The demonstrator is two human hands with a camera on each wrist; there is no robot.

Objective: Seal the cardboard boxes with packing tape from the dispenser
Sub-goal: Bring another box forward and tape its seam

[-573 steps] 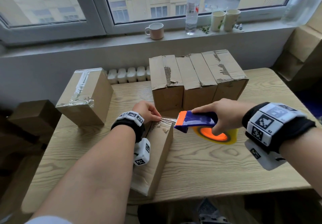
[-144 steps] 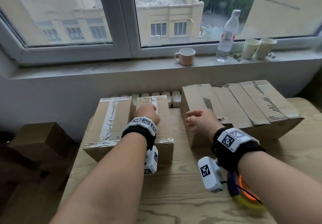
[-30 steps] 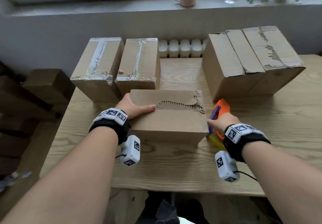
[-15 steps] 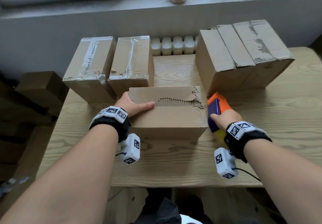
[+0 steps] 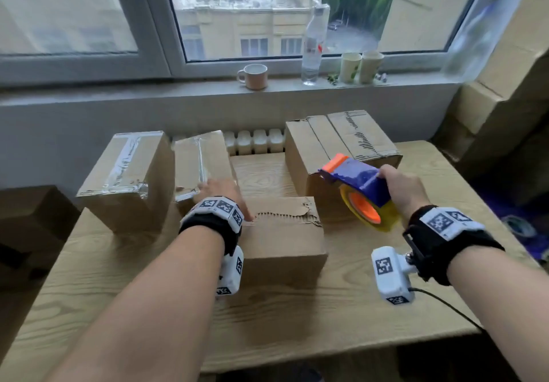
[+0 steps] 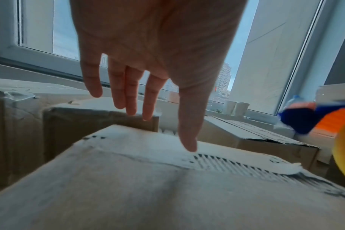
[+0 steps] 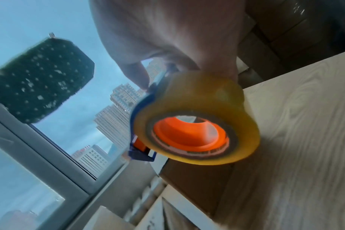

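An untaped cardboard box (image 5: 282,233) with a torn top seam lies crosswise at the table's middle. My left hand (image 5: 221,190) hovers over its left end with straight fingers. In the left wrist view the thumb tip (image 6: 188,144) touches the box top (image 6: 148,179). My right hand (image 5: 401,185) grips the blue and orange tape dispenser (image 5: 356,179). It holds the dispenser in the air to the right of the box, with its yellow tape roll (image 7: 197,132) facing me. Two taped boxes (image 5: 124,173) stand at the back left, and two untaped boxes (image 5: 341,144) at the back right.
The wooden table (image 5: 297,328) has bare room in front of the box. On the window sill stand a mug (image 5: 254,76), a bottle (image 5: 313,46) and two paper cups (image 5: 361,66). Cardboard stacks rise at the right (image 5: 499,99), and more boxes (image 5: 26,215) sit left of the table.
My right hand has lifted the dispenser off the table beside the box, up and to the right. My left hand has stayed at the box's left end. The head view has tilted up.
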